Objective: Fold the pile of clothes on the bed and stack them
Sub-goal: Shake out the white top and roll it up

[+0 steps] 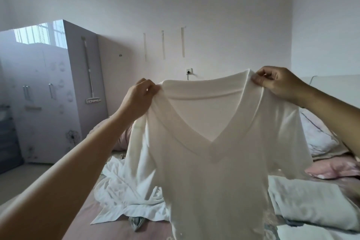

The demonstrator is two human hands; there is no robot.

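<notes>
I hold a white V-neck T-shirt (214,171) up in the air in front of me, its front facing me and its body hanging down over the bed. My left hand (139,99) pinches its left shoulder at the collar. My right hand (280,84) pinches the right shoulder. Behind and below the shirt, a pile of crumpled white clothes (126,191) lies on the pink bed sheet (101,228). The shirt hides part of the pile.
A folded white quilt (311,206) and pink pillows (335,169) lie on the bed's right side. A pale wardrobe (58,93) stands at the left, with a mop hanging on its side. The wall with a socket (188,71) is behind the bed.
</notes>
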